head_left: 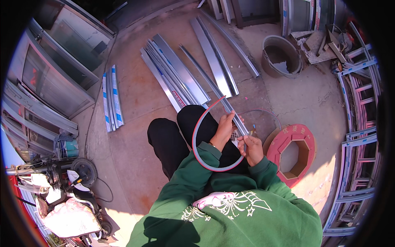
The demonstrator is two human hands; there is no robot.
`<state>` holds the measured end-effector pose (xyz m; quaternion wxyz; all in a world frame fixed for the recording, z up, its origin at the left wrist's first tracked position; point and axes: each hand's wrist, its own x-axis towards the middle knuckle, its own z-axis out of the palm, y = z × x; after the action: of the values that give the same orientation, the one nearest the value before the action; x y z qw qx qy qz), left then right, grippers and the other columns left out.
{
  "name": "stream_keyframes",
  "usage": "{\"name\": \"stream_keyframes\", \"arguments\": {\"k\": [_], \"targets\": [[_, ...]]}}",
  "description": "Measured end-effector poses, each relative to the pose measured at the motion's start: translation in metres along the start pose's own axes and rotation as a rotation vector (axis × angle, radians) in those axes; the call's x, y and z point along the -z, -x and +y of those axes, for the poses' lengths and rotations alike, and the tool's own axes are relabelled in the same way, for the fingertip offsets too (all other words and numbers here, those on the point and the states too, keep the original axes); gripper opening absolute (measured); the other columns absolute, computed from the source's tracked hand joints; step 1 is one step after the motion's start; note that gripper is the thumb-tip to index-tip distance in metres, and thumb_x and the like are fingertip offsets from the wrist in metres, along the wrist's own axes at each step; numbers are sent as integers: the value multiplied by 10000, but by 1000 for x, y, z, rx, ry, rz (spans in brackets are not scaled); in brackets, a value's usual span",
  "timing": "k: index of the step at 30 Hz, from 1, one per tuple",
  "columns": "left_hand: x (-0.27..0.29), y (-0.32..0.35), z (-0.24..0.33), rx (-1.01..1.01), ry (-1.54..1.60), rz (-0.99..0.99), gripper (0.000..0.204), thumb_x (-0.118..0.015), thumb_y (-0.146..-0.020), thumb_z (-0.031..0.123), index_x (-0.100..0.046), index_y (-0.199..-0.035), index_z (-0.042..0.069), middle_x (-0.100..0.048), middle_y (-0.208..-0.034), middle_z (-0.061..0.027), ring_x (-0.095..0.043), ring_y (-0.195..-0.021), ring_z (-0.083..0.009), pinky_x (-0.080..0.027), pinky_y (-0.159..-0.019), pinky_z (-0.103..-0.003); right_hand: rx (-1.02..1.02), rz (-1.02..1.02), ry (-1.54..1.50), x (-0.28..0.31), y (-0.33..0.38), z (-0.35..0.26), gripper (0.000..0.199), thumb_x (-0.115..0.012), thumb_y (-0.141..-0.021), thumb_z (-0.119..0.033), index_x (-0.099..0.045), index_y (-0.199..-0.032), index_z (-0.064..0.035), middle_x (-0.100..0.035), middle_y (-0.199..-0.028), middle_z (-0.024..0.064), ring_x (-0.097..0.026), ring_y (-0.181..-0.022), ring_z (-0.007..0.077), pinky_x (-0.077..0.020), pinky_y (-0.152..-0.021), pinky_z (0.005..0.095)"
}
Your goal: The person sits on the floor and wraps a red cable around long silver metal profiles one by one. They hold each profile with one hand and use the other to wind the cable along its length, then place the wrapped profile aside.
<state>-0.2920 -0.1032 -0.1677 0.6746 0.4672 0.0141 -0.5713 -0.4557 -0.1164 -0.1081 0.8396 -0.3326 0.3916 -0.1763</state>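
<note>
Bare floor (131,164) gave a way through between the left knee (162,127) and the short strips (117,99) on the left, and another between the red-sided reel (273,154) and the frames (362,140) on the right. Metal profiles (180,68) barred the far side; nearer, a looped strip (194,138) crossed over the left sleeve (185,164).

The person's arms (187,171) bend forward: left grip (223,131), curled; right grip (252,150), pinching, near the left.

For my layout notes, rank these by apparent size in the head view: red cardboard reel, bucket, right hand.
1. Red cardboard reel
2. Bucket
3. Right hand, probably nearest the camera, yet looking smallest.
</note>
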Motion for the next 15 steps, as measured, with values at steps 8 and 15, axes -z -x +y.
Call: {"name": "stream_keyframes", "arguments": {"k": [8,15], "targets": [[1,-3,-3,-7,6,-4,419,-524,-1039,344,-598,-1065,-68,-665,-978,-161,-690,-925,-277,-602,-826,-417,2,17,-70,-1,-2,2,330,-475,-1055,-205,-592,-1006,100,-657,-772,143,-553,-516,146,-426,-463,264],[3,-6,-4,-15,-18,-9,418,-530,-1035,345,-606,-1079,-63,-679,-996,-164,-694,-925,-267,-593,-809,-398,4,14,-111,3,-7,7,342,-484,-1057,-236,-595,-995,81,-675,-800,154,-576,-536,159,-446,-484,268]]}}
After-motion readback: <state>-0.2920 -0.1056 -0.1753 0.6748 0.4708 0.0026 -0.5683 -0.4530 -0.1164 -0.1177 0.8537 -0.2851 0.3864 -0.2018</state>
